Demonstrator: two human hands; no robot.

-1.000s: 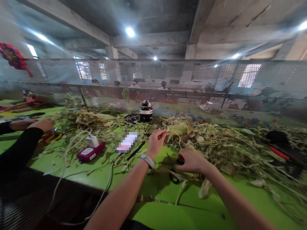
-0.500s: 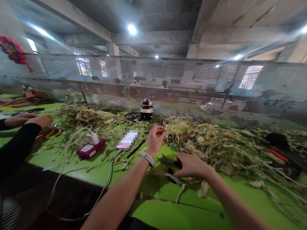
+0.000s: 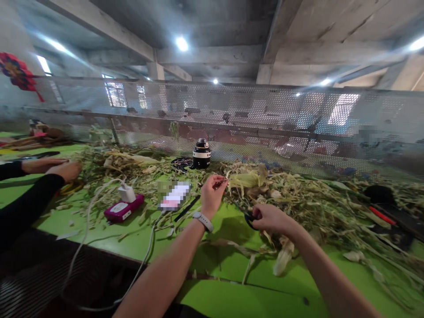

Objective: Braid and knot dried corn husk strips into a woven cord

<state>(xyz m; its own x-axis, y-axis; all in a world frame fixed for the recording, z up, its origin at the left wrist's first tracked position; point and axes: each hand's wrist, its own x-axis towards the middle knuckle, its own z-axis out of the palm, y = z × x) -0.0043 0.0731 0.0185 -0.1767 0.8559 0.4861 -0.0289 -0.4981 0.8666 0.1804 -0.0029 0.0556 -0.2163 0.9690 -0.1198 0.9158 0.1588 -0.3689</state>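
My left hand, with a pale watch on its wrist, is raised over the table in a pinch. Thumb and forefinger meet on something small and dark that I cannot make out. Just beyond its fingertips lies a yellow-green corn husk bundle. My right hand has its fingers curled on the dark handle loops of a pair of scissors. The blades point away to the left, close to the dry husk strips. Below this hand a pale husk piece lies on the green table.
Shredded husks spread along the back and right. A black bottle, a phone, a black stick and a magenta power bank with a white cable stand or lie nearby. At left are another person's hands. Behind runs a perforated screen.
My right hand has moved right and slightly up, with the scissors shifting along. My left hand stays nearly in place, still pinching. The other person's hands have moved slightly right.
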